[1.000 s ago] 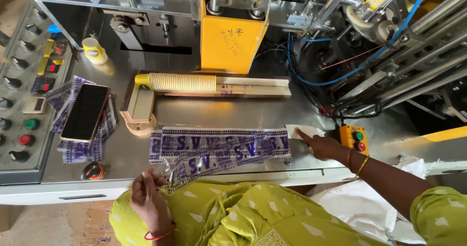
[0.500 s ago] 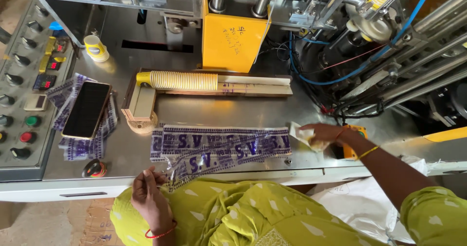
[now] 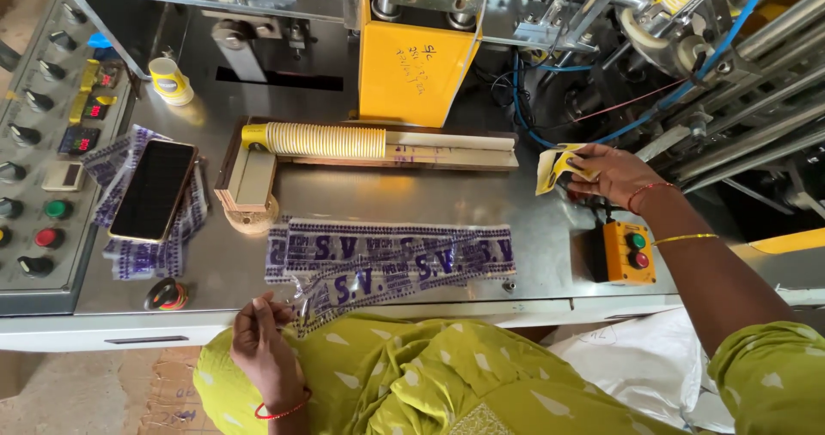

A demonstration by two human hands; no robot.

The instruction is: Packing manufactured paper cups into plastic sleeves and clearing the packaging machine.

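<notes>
Right hand [image 3: 614, 173], at about 2 o'clock on the grey metal bench [image 3: 550, 254], pinches a small yellow-and-white paper blank [image 3: 557, 165] by its right edge, thumb on top, fingers below. The blank is off the bench, bent and curling. Judged: very light, thin, limp; it creases easily and bends under its own weight. Best held as now, at an edge, with a light pinch.

Left hand [image 3: 258, 332], at 7 o'clock at the bench's near edge, closes loosely on the lower-left end of the clear plastic sleeve with purple print [image 3: 391, 259]. The sleeve lies flat across the centre of the bench, wrinkled at the held end. Judged: a slick, soft, near-weightless film; it likely slides on the metal and tears if snagged. Take it at the open end or a corner, not mid-length.

At 12 o'clock a long nested row of cream paper cups [image 3: 326, 140] lies on its side in a wooden trough. Judged: light, crushable at the rims.

At 9 o'clock a black phone [image 3: 155, 190] rests on more printed sleeves. An orange two-button box [image 3: 629, 252] sits at 3 o'clock, just below the right wrist.
</notes>
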